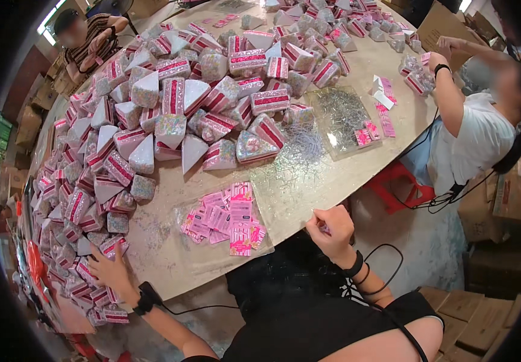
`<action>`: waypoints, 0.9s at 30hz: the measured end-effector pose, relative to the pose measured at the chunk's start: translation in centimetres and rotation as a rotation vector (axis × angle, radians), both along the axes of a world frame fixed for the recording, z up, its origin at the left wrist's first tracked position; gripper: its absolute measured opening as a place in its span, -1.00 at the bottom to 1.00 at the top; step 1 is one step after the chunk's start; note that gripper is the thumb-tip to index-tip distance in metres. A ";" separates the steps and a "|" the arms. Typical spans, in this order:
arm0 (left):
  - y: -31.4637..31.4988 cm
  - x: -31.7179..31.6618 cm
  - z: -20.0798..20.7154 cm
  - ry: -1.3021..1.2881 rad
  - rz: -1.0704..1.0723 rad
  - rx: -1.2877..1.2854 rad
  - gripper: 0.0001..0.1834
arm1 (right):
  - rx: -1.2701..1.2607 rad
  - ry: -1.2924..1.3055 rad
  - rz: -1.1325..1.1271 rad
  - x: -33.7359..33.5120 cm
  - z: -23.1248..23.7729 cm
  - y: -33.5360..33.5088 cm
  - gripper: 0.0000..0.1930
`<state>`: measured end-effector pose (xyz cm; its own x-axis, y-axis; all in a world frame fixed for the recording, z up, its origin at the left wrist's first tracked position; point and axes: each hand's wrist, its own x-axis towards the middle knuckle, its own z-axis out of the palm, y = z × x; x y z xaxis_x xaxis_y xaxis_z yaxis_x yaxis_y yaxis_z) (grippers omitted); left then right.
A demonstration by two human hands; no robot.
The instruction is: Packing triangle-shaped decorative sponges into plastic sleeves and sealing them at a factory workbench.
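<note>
Black clothing (284, 341) lies nearest, with a dark cord (206, 308) running off the left wristband (146, 298). The left hand (111, 268) rests at the left end of the piled slices (172, 96), fingers spread and touching some; I can't tell whether any one is firmly held. The right hand (333, 232) is curled closed at the near edge of the table (170, 205), and I can't make out whether something small is pinched there.

Trouble could come from how loosely the slices are stacked, right up to the left side: tugging one might send its neighbours over. The cord could drag across the cards (215, 217) and scatter them, since their clear sheet (218, 256) sits close to the edge. Thin fasteners (301, 145) lie spilled beside their tray (338, 151), where a sleeve could easily brush them away.

Each slice is a chunky wedge, pale and smooth-looking on some faces, banded in glittery red and pink on others, its back speckled and rough-looking. The cards are flat, pink and white, overlapping untidily. The fasteners look wiry and shiny, tangled like dry grass.
</note>
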<state>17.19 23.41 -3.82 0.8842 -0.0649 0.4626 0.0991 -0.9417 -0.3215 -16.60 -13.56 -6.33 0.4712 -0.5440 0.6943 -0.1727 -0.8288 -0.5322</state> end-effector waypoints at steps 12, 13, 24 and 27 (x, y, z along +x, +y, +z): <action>3.3 1.5 -4.8 0.237 -0.168 0.012 0.01 | 0.054 0.023 0.088 0.4 0.3 -0.3 -0.82; 1.5 0.4 -3.5 0.259 -0.136 -0.073 -0.07 | 0.053 0.002 0.092 0.3 0.2 -0.4 -0.82; -7.3 -13.6 8.2 0.425 -0.629 -0.853 -0.32 | 0.242 -0.091 0.313 0.1 3.6 0.4 -0.80; -13.9 -18.5 7.4 1.097 -0.847 -1.317 -0.17 | 0.440 -0.115 0.627 -0.1 7.2 0.9 -0.77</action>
